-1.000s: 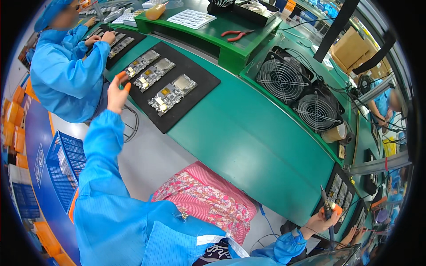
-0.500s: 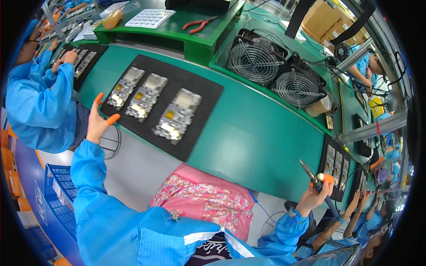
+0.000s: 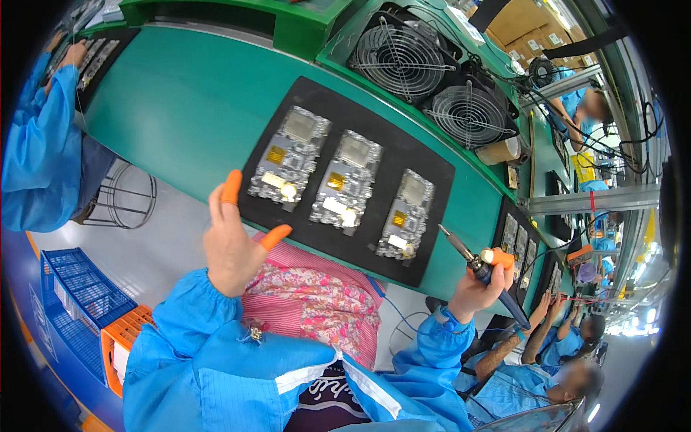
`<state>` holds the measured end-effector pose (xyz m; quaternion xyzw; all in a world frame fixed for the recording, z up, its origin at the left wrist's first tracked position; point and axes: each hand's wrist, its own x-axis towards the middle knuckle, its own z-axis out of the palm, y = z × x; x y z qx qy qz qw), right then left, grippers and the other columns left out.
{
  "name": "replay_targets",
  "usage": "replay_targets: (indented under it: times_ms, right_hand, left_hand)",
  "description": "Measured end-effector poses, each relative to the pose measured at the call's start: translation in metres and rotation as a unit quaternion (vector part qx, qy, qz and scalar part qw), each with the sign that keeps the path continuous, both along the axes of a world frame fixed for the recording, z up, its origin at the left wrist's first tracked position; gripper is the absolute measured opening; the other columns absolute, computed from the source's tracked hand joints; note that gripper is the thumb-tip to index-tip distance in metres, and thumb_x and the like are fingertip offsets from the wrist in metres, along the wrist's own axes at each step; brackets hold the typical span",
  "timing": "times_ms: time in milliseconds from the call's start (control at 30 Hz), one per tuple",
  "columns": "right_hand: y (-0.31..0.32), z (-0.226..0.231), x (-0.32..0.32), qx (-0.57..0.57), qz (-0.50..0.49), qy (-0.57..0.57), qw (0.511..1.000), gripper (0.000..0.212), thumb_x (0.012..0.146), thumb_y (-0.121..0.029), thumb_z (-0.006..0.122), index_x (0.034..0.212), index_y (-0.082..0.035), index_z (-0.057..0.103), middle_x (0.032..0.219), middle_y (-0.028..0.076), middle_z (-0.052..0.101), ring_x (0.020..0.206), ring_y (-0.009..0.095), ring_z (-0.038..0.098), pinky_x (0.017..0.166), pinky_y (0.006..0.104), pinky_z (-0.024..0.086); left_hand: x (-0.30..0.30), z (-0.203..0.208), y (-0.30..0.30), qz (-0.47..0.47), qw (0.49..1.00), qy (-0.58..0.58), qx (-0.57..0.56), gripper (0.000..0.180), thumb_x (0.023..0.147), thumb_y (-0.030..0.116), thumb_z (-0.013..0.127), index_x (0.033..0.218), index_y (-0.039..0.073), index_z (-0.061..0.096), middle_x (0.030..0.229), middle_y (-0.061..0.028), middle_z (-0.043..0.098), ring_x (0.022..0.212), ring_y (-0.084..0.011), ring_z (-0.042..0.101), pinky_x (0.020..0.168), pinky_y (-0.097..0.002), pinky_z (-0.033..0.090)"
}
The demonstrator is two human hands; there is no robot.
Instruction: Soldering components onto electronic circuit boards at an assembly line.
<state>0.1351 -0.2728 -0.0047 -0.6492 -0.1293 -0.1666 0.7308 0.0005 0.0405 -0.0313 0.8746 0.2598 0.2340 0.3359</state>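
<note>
Left hand (image 3: pixel 234 248): spread wide at the near left corner of the mat, index finger by the left side and thumb by the front edge. Can't tell if I'm actually pinching it.
Orange finger covers (image 3: pixel 231 187): on that index finger and thumb, plus another on my right hand.
Right hand (image 3: pixel 471 291): curled snugly around the soldering iron (image 3: pixel 479 268), up off to the right.
Iron tip: points up and left, looks just beside the mat's right edge. Can't tell how high it is or if it touches anything.
Black mat (image 3: pixel 396 158): flat on the green bench (image 3: pixel 180 93), tilted in my view, near side running along the front edge.
Circuit boards: three in a row on the mat, left one (image 3: pixel 290 155), middle one (image 3: pixel 347 180), right one (image 3: pixel 407 216). Each has a grey square at the far end, a gold patch around the middle and pale parts toward me. The gap before the right one is a bit wider.
Fans: two black ones with wire guards, one (image 3: pixel 403 57) and the other (image 3: pixel 468 115), behind the mat.
Next mat over (image 3: pixel 497 234): off to my right, more boards on it.
Lap: pink floral cloth (image 3: pixel 309 302).
Neighbour on my left: blue sleeve (image 3: pixel 36 158), hands up by another set of boards.
Baskets: blue one (image 3: pixel 86 284) and orange one (image 3: pixel 126 342), down to my left.
</note>
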Motion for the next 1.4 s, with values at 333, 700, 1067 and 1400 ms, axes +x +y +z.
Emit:
replay_targets:
  times_ms: [333,700,1067,1400]
  right_hand:
    - [0.043,0.008,-0.003,-0.060,0.069,0.046,0.995,0.030,0.076,-0.022,0.049,0.082,0.007,0.053,0.079,0.013,0.055,0.071,0.016,0.052,0.068,0.0260,0.041]
    - [0.104,-0.016,0.013,-0.159,0.200,-0.012,0.967,0.022,0.075,-0.017,0.054,0.076,0.005,0.056,0.062,0.008,0.053,0.051,0.013,0.048,0.048,0.0249,0.036]
    - [0.113,-0.024,0.014,-0.257,0.242,-0.090,0.931,0.014,0.070,-0.011,0.053,0.074,0.002,0.057,0.056,0.009,0.048,0.044,0.017,0.044,0.041,0.0272,0.032]
    - [0.110,-0.014,0.009,-0.348,0.276,-0.006,0.896,0.034,0.075,-0.029,0.053,0.074,0.004,0.059,0.067,0.012,0.058,0.057,0.018,0.054,0.055,0.0263,0.041]
  left_hand:
    - [0.003,0.003,0.030,-0.030,0.563,-0.249,-0.787,0.035,0.079,0.006,0.054,0.113,0.001,0.046,0.112,-0.0067,0.047,0.065,-0.0076,0.032,0.059,-0.0215,0.032]
    - [0.027,0.001,0.005,-0.187,0.979,-0.080,-0.008,0.020,0.067,-0.008,0.059,0.084,0.003,0.059,0.104,-0.0097,0.051,0.084,-0.0230,0.049,0.071,-0.0283,0.040]
    - [0.014,0.004,-0.001,-0.188,0.979,-0.044,0.068,0.025,0.056,-0.002,0.072,0.075,0.000,0.057,0.087,-0.0090,0.054,0.072,-0.0242,0.051,0.059,-0.0324,0.041]
    - [0.022,-0.003,-0.009,-0.189,0.976,-0.044,0.099,0.024,0.054,-0.004,0.072,0.071,0.001,0.055,0.080,-0.0072,0.054,0.067,-0.0224,0.049,0.054,-0.0306,0.039]
